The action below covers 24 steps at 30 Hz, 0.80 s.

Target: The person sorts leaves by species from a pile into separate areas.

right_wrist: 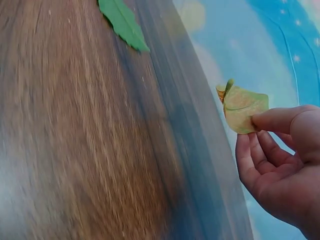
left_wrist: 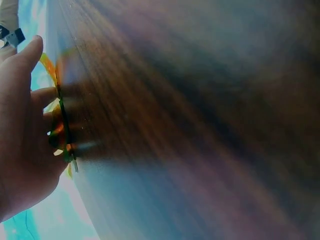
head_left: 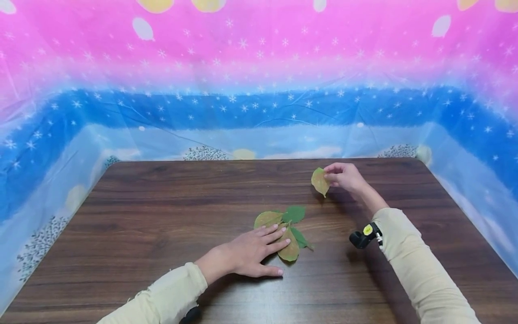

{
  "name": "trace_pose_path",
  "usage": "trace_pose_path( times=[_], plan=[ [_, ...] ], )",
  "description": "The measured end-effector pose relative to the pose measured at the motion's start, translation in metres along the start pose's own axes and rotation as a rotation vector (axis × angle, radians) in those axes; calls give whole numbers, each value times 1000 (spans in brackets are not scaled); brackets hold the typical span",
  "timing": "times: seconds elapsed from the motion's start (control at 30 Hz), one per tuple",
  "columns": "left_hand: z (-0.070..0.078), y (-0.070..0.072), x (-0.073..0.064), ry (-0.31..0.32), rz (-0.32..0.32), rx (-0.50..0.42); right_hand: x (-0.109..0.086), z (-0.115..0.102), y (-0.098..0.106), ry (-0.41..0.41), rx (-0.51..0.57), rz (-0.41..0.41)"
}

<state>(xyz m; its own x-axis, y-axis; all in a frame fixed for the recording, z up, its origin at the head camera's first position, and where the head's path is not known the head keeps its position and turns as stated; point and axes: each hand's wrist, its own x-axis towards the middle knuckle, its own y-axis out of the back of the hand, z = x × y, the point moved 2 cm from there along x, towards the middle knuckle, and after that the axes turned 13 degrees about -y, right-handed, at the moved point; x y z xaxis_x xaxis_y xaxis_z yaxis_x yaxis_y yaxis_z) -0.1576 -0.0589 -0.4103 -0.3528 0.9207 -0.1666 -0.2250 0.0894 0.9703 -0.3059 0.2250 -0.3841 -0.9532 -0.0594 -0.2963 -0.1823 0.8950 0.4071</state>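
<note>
Between thumb and fingers my right hand [head_left: 344, 176] pinches a yellow-green leaf [head_left: 319, 182], its stem end pointing down, over the far right part of the table. The right wrist view shows that pinch close up, the thumb flat on the leaf [right_wrist: 245, 107]. My left hand [head_left: 252, 252] lies palm down with fingers spread, touching a small cluster of leaves at the table's middle. In that cluster a yellowish leaf [head_left: 289, 247] sits partly under the fingers and another yellowish leaf [head_left: 267, 219] lies beyond them. A green leaf [head_left: 294, 213] and a toothed green leaf [head_left: 300, 237] lie on the right side.
The dark wood-grain table [head_left: 162, 202] has rounded far corners. A pink and blue snowflake-printed cloth [head_left: 259, 103] hangs behind it and along both sides. A black wrist camera [head_left: 364, 236] juts from the right sleeve, low over the table.
</note>
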Motion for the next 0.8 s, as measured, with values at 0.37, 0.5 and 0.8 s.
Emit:
trace_pose_path(
  times=[0.37,0.5,0.8],
  plan=[
    [-1,0,0,1,6,-19,2,24,29,-59,-32,68],
    [-1,0,-1,5,7,-27,2,33,41,-73,-45,77],
    [0,1,-1,6,20,-23,-3,53,72,-87,-36,102]
  ],
)
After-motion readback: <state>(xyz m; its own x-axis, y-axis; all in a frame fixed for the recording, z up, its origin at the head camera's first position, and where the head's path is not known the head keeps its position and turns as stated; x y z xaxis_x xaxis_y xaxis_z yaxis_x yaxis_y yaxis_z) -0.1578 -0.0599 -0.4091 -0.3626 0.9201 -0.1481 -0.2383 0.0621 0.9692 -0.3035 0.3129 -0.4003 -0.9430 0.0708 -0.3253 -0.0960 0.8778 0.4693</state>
